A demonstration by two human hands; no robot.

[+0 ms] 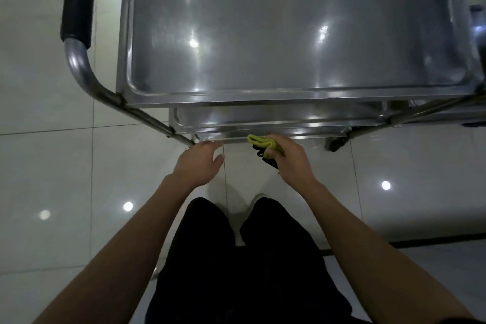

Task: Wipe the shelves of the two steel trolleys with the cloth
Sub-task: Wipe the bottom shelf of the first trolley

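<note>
A steel trolley (257, 98) fills the upper half of the head view, its top shelf (289, 21) shiny and bare. Below its near rim the edges of a middle shelf (263, 116) and a bottom shelf (236, 137) show. My right hand (290, 159) is closed around a bunched yellow-green cloth (263, 143) with a dark side, held against the near edge of the bottom shelf. My left hand (198, 162) reaches to the same edge near the left leg, fingers curled at the rim; whether they grip it is unclear.
The trolley's tubular handle with a black grip (77, 0) rises at the left. A caster wheel (338, 143) sits under the right corner. Glossy white floor tiles (52, 179) lie all around. My legs in black trousers (236, 258) stand close to the trolley. A second steel object (477, 23) shows at the right edge.
</note>
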